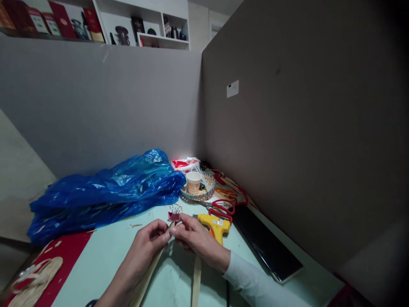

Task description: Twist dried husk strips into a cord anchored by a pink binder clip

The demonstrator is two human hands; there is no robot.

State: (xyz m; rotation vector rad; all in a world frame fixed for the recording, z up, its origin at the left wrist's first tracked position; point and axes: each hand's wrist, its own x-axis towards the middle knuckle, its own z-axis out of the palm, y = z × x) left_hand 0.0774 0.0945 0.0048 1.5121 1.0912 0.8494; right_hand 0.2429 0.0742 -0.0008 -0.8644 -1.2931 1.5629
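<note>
Close together above the table, both hands are closed in a pinch. My left hand (145,241) grips a pale, flat strip (150,273) that runs back toward me under the forearm. My right hand (200,243) pinches the same spot, its fingertips almost touching the left ones. A pink binder clip (173,216) with wire handles sits just beyond the fingertips, at the strip's end; whether a finger touches it is hard to make out. Another length of pale strip (196,283) hangs below my right hand. Beside that hand lies a yellow glue gun (215,226), partly hidden.
Red-handled scissors (223,209) and a black slab-like device (265,245) lie to the right. Behind stands a basket (198,196) with a paper cup (193,182). A blue plastic bag (111,189) spreads at left, woven sandals (41,277) nearer. Partitions (287,128) enclose the table.
</note>
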